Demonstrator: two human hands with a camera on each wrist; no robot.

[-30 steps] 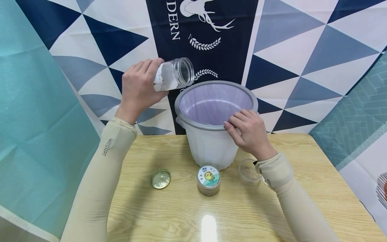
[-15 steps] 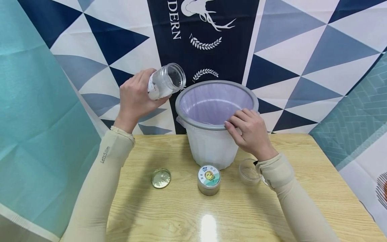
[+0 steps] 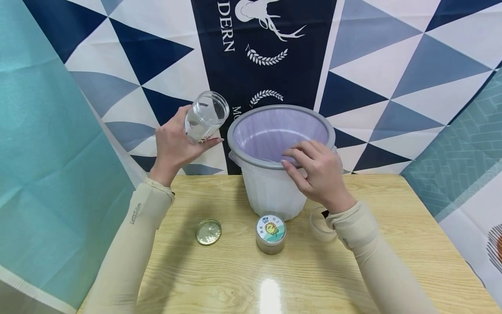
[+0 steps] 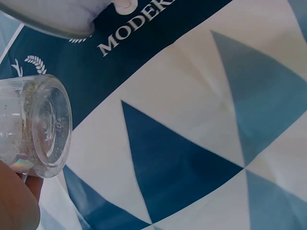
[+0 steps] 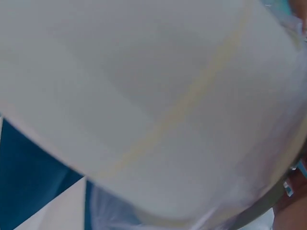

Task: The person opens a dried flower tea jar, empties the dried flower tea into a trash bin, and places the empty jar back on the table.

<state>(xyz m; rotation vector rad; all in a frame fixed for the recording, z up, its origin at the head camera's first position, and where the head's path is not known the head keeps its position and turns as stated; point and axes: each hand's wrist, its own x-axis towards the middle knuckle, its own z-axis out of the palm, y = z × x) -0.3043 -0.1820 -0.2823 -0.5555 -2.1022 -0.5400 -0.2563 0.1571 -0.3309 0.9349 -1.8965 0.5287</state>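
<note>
Plainly, tilted jar (image 3: 205, 120) within left fingers (image 3: 179, 117).

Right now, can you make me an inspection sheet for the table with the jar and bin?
Surface: wood-grain table, shiny in one spot.
Job's things: clear jar, tilted, lidless, left of the bin.
Clutter: gold-coloured round lid; sunflower-topped container; clear tub partly behind a sleeve.
Grips: left grip holds the jar; right grip is at the bin's grey rim, contact unclear.
Cables: nothing seen.
Surroundings: patterned cloth behind, teal cloth at left.
</note>
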